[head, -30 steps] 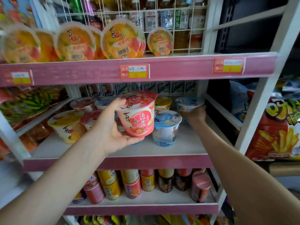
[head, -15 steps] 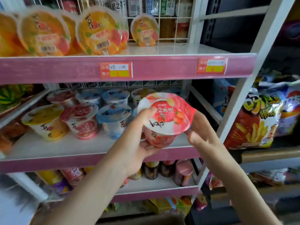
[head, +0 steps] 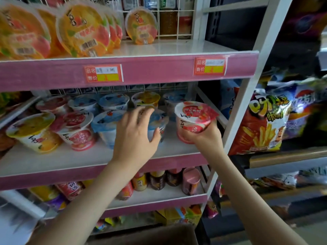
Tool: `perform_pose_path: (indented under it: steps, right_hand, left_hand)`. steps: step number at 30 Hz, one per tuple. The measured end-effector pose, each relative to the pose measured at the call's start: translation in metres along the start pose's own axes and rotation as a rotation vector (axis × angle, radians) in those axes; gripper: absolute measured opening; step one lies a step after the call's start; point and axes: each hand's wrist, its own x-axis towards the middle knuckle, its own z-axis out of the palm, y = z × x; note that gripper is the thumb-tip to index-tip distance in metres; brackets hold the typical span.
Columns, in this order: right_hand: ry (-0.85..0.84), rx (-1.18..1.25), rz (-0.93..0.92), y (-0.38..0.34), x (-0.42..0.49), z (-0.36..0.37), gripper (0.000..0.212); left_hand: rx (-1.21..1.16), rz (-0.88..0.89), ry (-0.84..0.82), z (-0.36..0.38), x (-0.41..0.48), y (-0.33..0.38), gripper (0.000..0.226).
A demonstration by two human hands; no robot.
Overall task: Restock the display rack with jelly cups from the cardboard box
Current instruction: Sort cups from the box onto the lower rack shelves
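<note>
My right hand (head: 206, 138) grips a red-lidded jelly cup (head: 193, 119) from below, holding it over the right end of the middle shelf (head: 53, 161) of the display rack. My left hand (head: 136, 135) reaches in with fingers spread and wraps around a blue-lidded cup (head: 157, 121) standing on that shelf. Beside them stand another blue cup (head: 108, 126), a red cup (head: 77, 131) and a tilted yellow cup (head: 33, 133), with several more cups behind. The brown edge of the cardboard box (head: 150, 234) shows at the bottom.
The top shelf (head: 177, 48) holds large flat orange jelly tubs (head: 83, 30). Bottles and cans (head: 157, 181) fill the lower shelf. A white upright post (head: 247, 89) bounds the rack on the right, with snack bags (head: 261, 124) beyond it.
The red cup passed from my left hand into my right and moved to the shelf's right end. My left hand let go and reached to the blue cup.
</note>
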Motion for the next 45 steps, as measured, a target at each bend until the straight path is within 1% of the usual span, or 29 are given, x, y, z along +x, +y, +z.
perform_pose_path:
  steps: [3, 6, 9, 11, 14, 16, 20, 23, 26, 29, 32, 34, 36, 37, 39, 41, 42, 43, 45]
  right_hand:
    - [-0.002, -0.059, 0.025, -0.001, 0.014, 0.01, 0.081]
    - [-0.047, -0.105, 0.05, 0.006, 0.028, 0.021, 0.086]
    - [-0.06, -0.106, 0.073, 0.014, 0.039, 0.031, 0.097]
    - [-0.095, -0.083, 0.081, 0.017, 0.043, 0.034, 0.099]
    - [-0.139, -0.095, 0.072, 0.022, 0.042, 0.033, 0.098]
    - [-0.129, -0.13, 0.077, 0.021, 0.039, 0.03, 0.099]
    - [-0.128, -0.207, 0.073, 0.015, 0.032, 0.019, 0.09]
    - [-0.134, -0.261, 0.062, 0.014, 0.026, 0.014, 0.09]
    - [-0.138, -0.273, 0.046, 0.014, 0.022, 0.012, 0.092]
    - [-0.136, -0.282, 0.036, 0.015, 0.018, 0.011, 0.09]
    - [-0.136, -0.292, 0.004, 0.017, 0.014, 0.009, 0.086]
    - [-0.144, -0.296, 0.014, 0.017, 0.01, 0.007, 0.086]
    - [-0.108, -0.341, -0.011, 0.015, 0.001, 0.003, 0.09]
    - [-0.063, -0.358, -0.035, 0.014, -0.007, 0.001, 0.089]
    - [0.034, -0.311, -0.07, 0.013, -0.036, -0.002, 0.081]
    - [0.109, -0.267, -0.162, 0.019, -0.072, 0.001, 0.07]
    - [0.123, -0.263, -0.23, 0.025, -0.091, 0.005, 0.065]
    - [0.113, -0.272, -0.29, 0.036, -0.109, 0.012, 0.063]
    - [-0.01, -0.3, -0.307, 0.064, -0.139, 0.029, 0.062]
  left_hand:
    - [0.16, 0.047, -0.082, 0.017, 0.004, -0.009, 0.058]
    - [0.269, 0.064, -0.088, 0.026, 0.007, -0.016, 0.068]
    - [0.289, 0.058, -0.054, 0.033, 0.008, -0.02, 0.061]
    - [0.275, 0.059, -0.049, 0.036, 0.005, -0.021, 0.053]
    - [0.256, 0.063, -0.054, 0.038, -0.001, -0.023, 0.051]
    - [0.244, 0.065, -0.043, 0.04, -0.003, -0.023, 0.051]
    - [0.225, 0.061, -0.032, 0.043, -0.003, -0.02, 0.052]
    - [0.236, 0.061, -0.038, 0.044, -0.003, -0.02, 0.053]
    - [0.241, 0.04, -0.072, 0.044, -0.003, -0.019, 0.054]
    - [0.198, 0.031, -0.12, 0.045, -0.002, -0.016, 0.056]
    - [0.156, 0.011, -0.116, 0.042, -0.003, -0.011, 0.061]
    - [0.134, 0.013, -0.089, 0.037, -0.01, -0.005, 0.061]
    - [0.091, 0.032, -0.051, 0.032, -0.027, 0.002, 0.058]
    - [0.056, 0.046, -0.034, 0.03, -0.04, 0.004, 0.057]
    - [-0.037, 0.074, -0.024, 0.029, -0.075, 0.005, 0.051]
    - [-0.109, 0.085, -0.089, 0.028, -0.12, 0.001, 0.048]
    - [-0.114, 0.086, -0.163, 0.031, -0.146, -0.005, 0.047]
    - [-0.095, 0.073, -0.258, 0.034, -0.174, -0.014, 0.047]
    - [-0.032, -0.031, -0.451, 0.045, -0.234, -0.037, 0.052]
